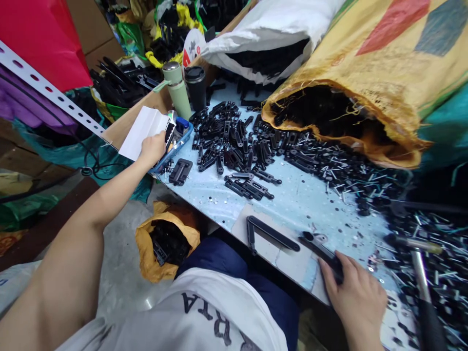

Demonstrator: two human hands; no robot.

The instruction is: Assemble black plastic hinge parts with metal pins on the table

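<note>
The right hand [354,295] has its grip closed narrow on the near end of a black bar [325,253], which lies low over the near edge of the desk [204,190], beside a jointed black arm [274,234] on a pale board. The left hand [153,148] is at a folded white sheet [141,131] by a blue basket [174,151] — whether its grip is closed on anything I cannot tell. The basket holds a blue item and other small things, partly hidden. Behind it stand a green flask [179,95] and a lidded black cup [196,87], contents unseen. At the back, a white sack [270,24] and a yellow sack [387,68] lie with mouths open, dark contents inside, too shadowed to make out. Below the desk, an orange-yellow sack [144,248] stands open on the floor — black parts inside
</note>
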